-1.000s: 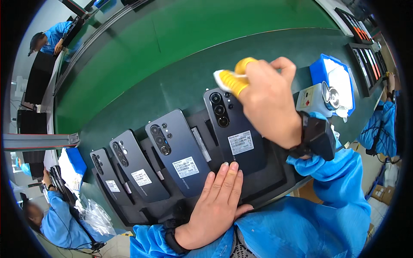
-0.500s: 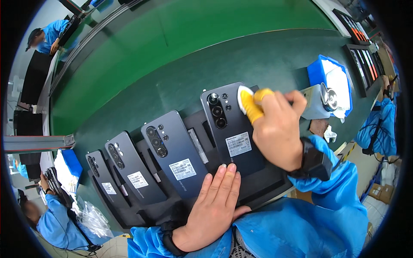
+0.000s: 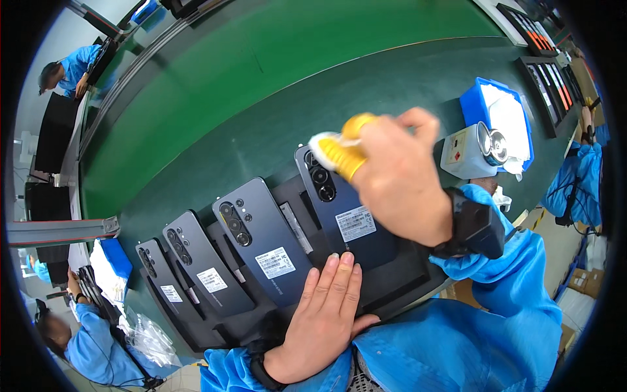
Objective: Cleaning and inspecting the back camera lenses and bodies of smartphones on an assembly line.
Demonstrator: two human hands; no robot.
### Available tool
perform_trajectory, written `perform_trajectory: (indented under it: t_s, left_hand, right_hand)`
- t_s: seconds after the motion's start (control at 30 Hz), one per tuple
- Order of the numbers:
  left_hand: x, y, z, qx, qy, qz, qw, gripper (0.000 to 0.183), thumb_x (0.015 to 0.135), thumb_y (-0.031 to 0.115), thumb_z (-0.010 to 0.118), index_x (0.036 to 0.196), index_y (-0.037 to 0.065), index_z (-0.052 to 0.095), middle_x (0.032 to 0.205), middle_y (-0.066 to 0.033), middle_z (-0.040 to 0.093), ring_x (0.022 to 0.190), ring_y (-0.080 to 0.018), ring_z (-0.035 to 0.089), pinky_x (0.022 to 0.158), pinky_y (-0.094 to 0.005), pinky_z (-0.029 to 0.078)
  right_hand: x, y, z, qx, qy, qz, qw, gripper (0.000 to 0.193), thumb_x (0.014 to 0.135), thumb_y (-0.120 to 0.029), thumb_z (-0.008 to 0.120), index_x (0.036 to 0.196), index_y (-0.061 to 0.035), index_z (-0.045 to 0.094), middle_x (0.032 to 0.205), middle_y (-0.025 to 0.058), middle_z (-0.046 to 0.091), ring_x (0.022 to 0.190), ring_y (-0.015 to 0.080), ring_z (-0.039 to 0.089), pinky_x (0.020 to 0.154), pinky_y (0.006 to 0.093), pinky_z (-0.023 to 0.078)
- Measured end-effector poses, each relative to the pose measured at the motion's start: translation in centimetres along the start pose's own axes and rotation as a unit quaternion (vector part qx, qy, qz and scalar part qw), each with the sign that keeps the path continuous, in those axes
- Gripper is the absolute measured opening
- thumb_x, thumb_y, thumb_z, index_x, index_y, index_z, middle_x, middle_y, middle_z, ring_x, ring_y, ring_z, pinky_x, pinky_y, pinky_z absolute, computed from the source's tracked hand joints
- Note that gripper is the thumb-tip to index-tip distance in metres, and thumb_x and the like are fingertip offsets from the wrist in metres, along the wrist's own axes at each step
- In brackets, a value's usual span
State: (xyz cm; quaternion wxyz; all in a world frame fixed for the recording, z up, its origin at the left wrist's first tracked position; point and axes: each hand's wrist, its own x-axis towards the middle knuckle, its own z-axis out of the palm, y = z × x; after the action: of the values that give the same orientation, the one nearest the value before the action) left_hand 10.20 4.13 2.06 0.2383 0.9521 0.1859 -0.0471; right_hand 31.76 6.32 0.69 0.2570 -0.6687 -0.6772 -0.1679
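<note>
Wiping the phone (image 3: pixel 341 201) well calls for light strokes, right hand (image 3: pixel 403 179) pinching the white cloth (image 3: pixel 321 151) in its grip, left hand (image 3: pixel 321 319) flat.

on the black tray (image 3: pixel 401 284), four dark phones (image 3: pixel 266 219) are lined up; by its far edge, a white cloth (image 3: pixel 320 154) is held by the right hand (image 3: pixel 401 179), and the rightmost phone (image 3: pixel 344 197) is touched by the left hand (image 3: pixel 321 320).

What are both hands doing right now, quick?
Left hand: open and flat, fingertips by the rightmost dark phone.
Right hand: closed, holding a white wipe at that phone's top.
</note>
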Motion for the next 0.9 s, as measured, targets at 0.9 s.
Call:
perform_trajectory:
  t_s: [0.9]
  left_hand:
    - [-0.9,-0.3,0.5,-0.006,0.066,0.036,0.997,0.078,0.080,0.041,0.071,0.133,-0.009,0.046,0.146,-0.0261,0.038,0.137,-0.0393,0.036,0.112,-0.0493,0.029]
  right_hand:
    - [-4.2,4.2,-11.4,-0.305,0.034,0.110,0.945,0.019,0.065,0.000,0.065,0.081,-0.0055,0.074,0.088,0.0067,0.060,0.082,0.0242,0.058,0.080,0.0401,0.032]
